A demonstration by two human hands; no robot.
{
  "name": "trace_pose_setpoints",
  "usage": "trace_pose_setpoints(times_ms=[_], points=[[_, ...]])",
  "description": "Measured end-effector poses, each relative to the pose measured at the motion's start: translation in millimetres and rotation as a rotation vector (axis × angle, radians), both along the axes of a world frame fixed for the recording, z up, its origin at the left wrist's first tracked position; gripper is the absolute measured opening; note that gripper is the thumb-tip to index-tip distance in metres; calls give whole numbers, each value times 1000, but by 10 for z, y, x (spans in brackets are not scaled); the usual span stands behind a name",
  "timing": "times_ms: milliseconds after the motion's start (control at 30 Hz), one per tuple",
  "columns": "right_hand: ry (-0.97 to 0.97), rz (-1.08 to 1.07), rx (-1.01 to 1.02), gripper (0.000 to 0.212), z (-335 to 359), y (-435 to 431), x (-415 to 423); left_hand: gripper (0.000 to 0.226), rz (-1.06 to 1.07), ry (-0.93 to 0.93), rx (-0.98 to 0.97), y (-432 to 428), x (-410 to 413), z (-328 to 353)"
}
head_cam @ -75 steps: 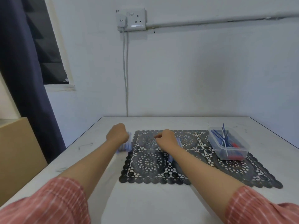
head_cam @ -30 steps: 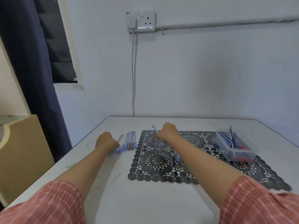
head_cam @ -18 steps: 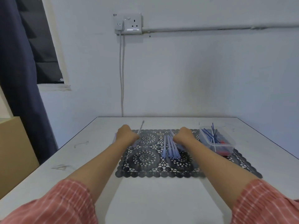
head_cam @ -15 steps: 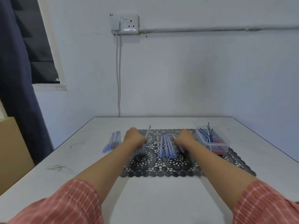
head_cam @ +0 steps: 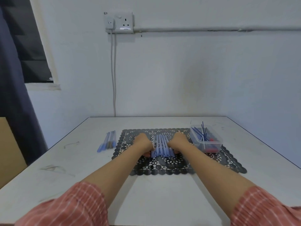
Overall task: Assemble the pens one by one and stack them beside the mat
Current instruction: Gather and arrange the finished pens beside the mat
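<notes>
A person wore a salmon-pink top with thin pale stripes crossing in a loose check. The left sleeve and right sleeve ended above uncovered forearms. The left hand and right hand were bare.

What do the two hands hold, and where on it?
The left hand and right hand hold the row of pen barrels between them, by its sides.

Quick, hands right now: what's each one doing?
Left hand: curled round the pen barrels, left side.
Right hand: curled round them, right side.

pale-blue barrels: row on black lace mat | assembled pens: just left of mat
</notes>
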State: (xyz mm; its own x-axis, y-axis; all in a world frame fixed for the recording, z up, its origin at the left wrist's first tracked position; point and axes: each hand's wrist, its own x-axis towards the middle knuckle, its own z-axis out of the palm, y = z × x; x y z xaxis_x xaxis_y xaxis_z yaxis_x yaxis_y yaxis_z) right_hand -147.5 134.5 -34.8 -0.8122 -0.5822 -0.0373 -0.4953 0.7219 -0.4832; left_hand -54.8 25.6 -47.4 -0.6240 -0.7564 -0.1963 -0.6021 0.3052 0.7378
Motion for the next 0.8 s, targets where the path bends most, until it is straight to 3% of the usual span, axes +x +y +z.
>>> trace_pose_setpoints(times_ms=[200,267,467,633,733,800], points=[[163,58,-42,22,-16,-67,92,12,-16,16,-93,-161,138,18],[170,99,-80,15,12,-154,162,10,14,51,-198,-279,231,58],[130,221,-312,26,53,-494,409,16,159,85,-508,-630,604,173],[9,293,-420,24,39,-863,671,18,284,-34,-475,-1056,879,79],[-57,315,-420,26,9,-1111,795,7,281,-75,-433,-1323,1029,19],[-79,325,-400,27,-17,-1255,864,16,267,-81,-399,-1453,1083,-15]])
